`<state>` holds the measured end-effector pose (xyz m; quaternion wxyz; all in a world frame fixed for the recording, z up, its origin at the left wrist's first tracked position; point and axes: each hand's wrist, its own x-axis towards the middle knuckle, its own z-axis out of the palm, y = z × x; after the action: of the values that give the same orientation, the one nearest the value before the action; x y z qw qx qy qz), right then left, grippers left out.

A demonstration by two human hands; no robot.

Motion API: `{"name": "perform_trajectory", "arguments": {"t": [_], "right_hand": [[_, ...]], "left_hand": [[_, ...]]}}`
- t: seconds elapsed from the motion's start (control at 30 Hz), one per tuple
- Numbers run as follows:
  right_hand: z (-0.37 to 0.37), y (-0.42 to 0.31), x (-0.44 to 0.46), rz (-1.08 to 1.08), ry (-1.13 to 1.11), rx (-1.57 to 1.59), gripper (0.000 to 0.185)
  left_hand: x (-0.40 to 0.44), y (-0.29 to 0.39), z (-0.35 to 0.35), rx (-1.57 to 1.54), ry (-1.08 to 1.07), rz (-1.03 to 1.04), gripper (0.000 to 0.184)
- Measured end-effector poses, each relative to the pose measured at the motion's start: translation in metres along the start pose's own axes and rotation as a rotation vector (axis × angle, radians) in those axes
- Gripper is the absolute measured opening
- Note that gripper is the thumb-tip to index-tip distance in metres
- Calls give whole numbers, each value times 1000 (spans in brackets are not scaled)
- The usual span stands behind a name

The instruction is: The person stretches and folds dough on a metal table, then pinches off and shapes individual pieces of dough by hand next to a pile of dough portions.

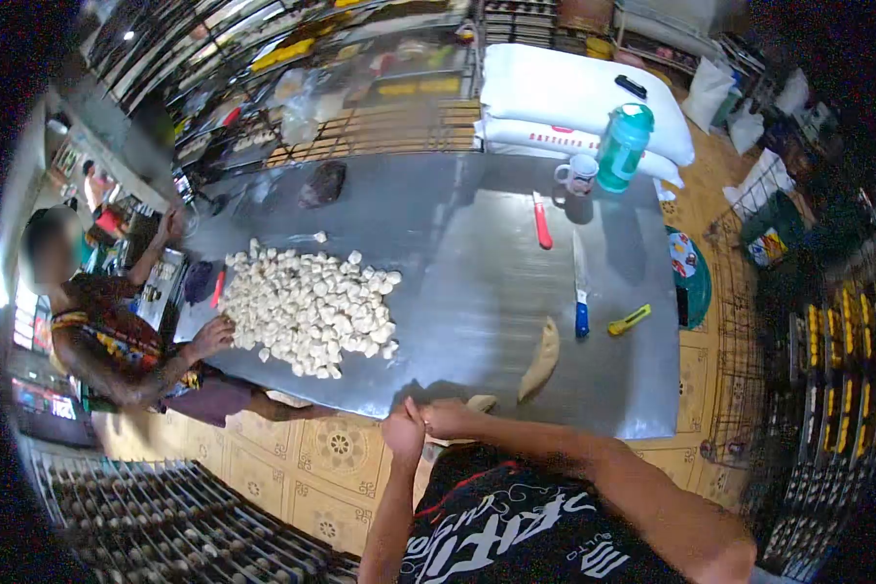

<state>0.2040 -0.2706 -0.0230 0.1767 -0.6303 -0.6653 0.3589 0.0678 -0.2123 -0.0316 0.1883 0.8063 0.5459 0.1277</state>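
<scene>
My left hand (404,429) and my right hand (448,419) meet at the near edge of the metal table (457,292), fingers closed and pressed together. Whatever they hold, if anything, is hidden. Just beyond my right wrist, a small piece of dough (482,401) shows at the edge. To its right lies a long strip of dough (540,360). A large heap of small cut dough pieces (311,307) spreads over the left half of the table, beyond my left hand.
A co-worker (136,331) stands at the left, one hand at the heap. Right lie a red-handled knife (542,229), a blue-handled knife (581,302) and a yellow cutter (630,319). A mug (579,175) and green jug (625,146) stand by white sacks (574,88). Racks (185,516) flank the floor.
</scene>
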Motion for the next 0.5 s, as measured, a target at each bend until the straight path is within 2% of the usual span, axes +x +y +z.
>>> {"name": "perform_trajectory", "arguments": {"t": [0.03,0.1,0.13,0.2,0.23,0.27,0.3,0.37,0.43,0.5], "right_hand": [[-2,5,-1,53,-119,-102,34],[-23,4,-8,-3,-113,-123,33],[-34,3,-9,-28,-132,-128,33],[-46,-3,-1,-135,-131,46,34],[-48,-7,5,-180,-151,39,34],[-53,-8,12,-106,-30,69,33],[-56,-9,17,-28,88,104,32],[-54,-9,21,142,317,189,33],[-51,-3,15,-168,155,209,42],[-38,2,3,-209,228,96,44]], "left_hand": [[3,3,1,25,49,4,55],[19,9,-4,-42,49,9,54],[32,7,2,28,22,-2,50],[55,-10,9,-87,102,-60,42],[62,0,-9,-177,245,52,41],[66,14,-26,-263,392,175,40],[66,13,-29,-245,427,151,40],[57,3,-30,-457,163,379,41],[25,26,-53,-436,-367,25,36],[13,7,-33,-379,-350,11,34]]}}
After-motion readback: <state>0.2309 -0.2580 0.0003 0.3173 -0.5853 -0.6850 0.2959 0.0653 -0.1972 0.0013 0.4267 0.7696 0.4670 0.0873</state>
